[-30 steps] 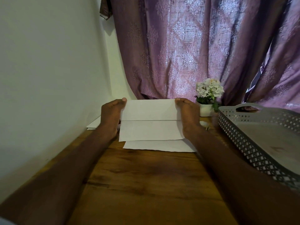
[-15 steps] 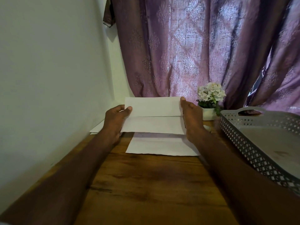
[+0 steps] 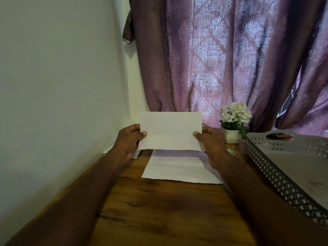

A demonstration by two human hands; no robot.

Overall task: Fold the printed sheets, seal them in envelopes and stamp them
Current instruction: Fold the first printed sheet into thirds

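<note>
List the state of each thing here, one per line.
Folded sheet: held up off the table.
Left hand: pinching its left edge.
Right hand: pinching its right edge.
Flat sheet: lying on the table.
Basket: upright; contents cannot be seen.

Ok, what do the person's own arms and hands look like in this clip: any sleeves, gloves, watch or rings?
Both forearms are bare right down to the frame's bottom edge; no sleeve shows. The left hand and right hand are bare: no gloves, no watch or bracelet at either wrist. No ring shows on the visible fingers, though most are hidden.
</note>
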